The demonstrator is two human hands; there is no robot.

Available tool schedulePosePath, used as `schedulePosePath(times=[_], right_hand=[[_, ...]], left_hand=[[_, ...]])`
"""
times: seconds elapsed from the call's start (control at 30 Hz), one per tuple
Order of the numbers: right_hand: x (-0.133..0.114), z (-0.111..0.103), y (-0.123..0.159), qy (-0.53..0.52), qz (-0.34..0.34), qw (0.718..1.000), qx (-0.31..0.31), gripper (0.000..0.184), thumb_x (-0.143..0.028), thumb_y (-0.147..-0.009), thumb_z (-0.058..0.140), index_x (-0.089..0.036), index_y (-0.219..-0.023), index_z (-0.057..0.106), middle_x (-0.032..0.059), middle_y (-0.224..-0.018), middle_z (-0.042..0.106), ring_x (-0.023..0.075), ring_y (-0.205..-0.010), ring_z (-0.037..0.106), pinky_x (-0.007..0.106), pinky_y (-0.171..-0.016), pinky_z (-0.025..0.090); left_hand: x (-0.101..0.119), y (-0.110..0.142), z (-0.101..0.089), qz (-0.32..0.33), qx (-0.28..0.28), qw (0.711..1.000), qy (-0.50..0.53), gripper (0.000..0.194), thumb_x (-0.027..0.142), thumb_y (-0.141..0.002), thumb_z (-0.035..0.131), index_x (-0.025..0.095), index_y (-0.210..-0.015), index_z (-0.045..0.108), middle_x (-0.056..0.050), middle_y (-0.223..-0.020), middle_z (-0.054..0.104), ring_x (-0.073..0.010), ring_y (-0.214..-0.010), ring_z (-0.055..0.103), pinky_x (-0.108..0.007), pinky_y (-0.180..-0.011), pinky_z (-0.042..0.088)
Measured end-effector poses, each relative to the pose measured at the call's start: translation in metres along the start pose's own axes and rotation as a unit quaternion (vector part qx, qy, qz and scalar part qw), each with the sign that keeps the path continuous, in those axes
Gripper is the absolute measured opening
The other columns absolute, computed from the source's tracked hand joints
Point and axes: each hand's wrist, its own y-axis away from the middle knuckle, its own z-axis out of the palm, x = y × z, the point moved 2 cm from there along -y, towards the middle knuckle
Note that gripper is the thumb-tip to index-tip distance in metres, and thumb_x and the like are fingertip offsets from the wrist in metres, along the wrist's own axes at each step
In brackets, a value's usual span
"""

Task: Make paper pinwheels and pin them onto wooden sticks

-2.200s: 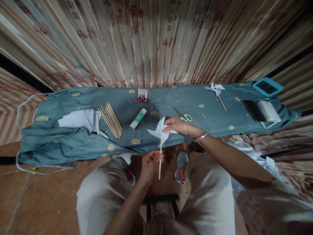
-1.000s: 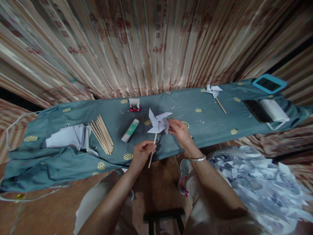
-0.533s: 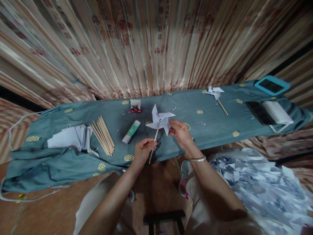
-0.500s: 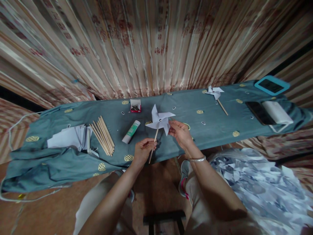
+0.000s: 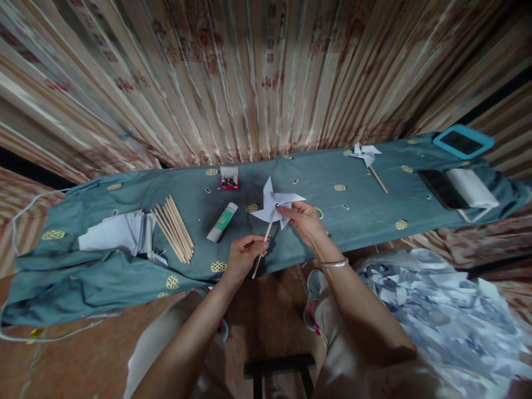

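Observation:
A white paper pinwheel (image 5: 269, 208) on a wooden stick is held up over the front part of the table. My left hand (image 5: 246, 256) pinches the stick partway down, and its lower end sticks out below the fingers. My right hand (image 5: 306, 221) is closed at the right side of the paper blades, with fingertips by the pin in the centre. Left of the pinwheel lies a glue stick (image 5: 222, 223) with a green label. Behind it stands an open red box of pins (image 5: 230, 178).
Wooden sticks (image 5: 173, 230) and stacked white paper (image 5: 114, 233) lie at left on the cloth-covered table (image 5: 316, 244). Another pinwheel (image 5: 366, 155), a black phone (image 5: 443, 189) and a blue-framed device (image 5: 463, 142) are at right. A bag of paper pieces (image 5: 449, 310) sits below.
My right fingers have moved from the lower right blade up and left to the pinwheel's centre. The pinwheel has shifted slightly right and its blades have turned. My left hand keeps its grip.

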Motion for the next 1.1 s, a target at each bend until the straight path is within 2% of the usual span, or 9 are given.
schedulePosePath(times=[0.2,0.4,0.57,0.77,1.1], right_hand=[[0.0044,-0.0011,-0.0003,0.036,-0.06,0.997,0.025,0.029,-0.038,-0.045,0.088,-0.024,-0.063,0.07,-0.0022,-0.065,0.07,0.0166,-0.065,0.062,0.03,-0.066,0.051],[0.0015,-0.0028,-0.0013,0.053,-0.05,0.997,-0.001,0.023,-0.033,-0.049,0.085,-0.023,-0.066,0.072,-0.0023,-0.066,0.07,0.0171,-0.067,0.063,0.031,-0.068,0.05],[0.0024,-0.0048,-0.0034,0.04,-0.023,0.999,-0.009,0.024,-0.029,-0.048,0.085,-0.023,-0.067,0.073,-0.0013,-0.069,0.073,0.0159,-0.064,0.062,0.03,-0.066,0.05],[0.0044,-0.0051,-0.0053,0.036,-0.028,0.999,-0.015,0.019,-0.027,-0.05,0.084,-0.022,-0.065,0.074,-0.0011,-0.068,0.073,0.0143,-0.062,0.061,0.028,-0.064,0.048],[0.0011,-0.0029,-0.0027,-0.014,0.03,0.998,-0.048,0.019,-0.027,-0.048,0.086,-0.022,-0.058,0.071,-0.0005,-0.063,0.071,0.0155,-0.064,0.064,0.029,-0.071,0.052]], left_hand=[[-0.0019,-0.001,0.0002,-0.003,-0.003,1.0,-0.003,0.038,0.044,-0.046,0.088,0.016,-0.068,0.073,0.0,-0.054,0.066,-0.0102,-0.049,0.056,-0.023,-0.053,0.045],[-0.0031,-0.0006,-0.0001,0.002,-0.009,1.0,-0.014,0.038,0.044,-0.047,0.087,0.016,-0.068,0.073,0.0,-0.055,0.066,-0.0107,-0.05,0.057,-0.024,-0.054,0.046],[-0.0024,0.0002,-0.0008,-0.008,-0.011,1.0,-0.007,0.037,0.043,-0.046,0.088,0.016,-0.068,0.074,0.0,-0.054,0.066,-0.0104,-0.049,0.057,-0.023,-0.053,0.046],[-0.0024,0.0007,-0.0014,-0.019,-0.016,1.0,-0.012,0.039,0.044,-0.046,0.088,0.016,-0.068,0.074,0.0,-0.055,0.066,-0.011,-0.049,0.057,-0.024,-0.054,0.047],[-0.0027,-0.0007,-0.0043,-0.01,-0.013,1.0,-0.007,0.033,0.039,-0.048,0.087,0.016,-0.068,0.075,-0.001,-0.056,0.067,-0.0104,-0.05,0.057,-0.023,-0.055,0.047]])
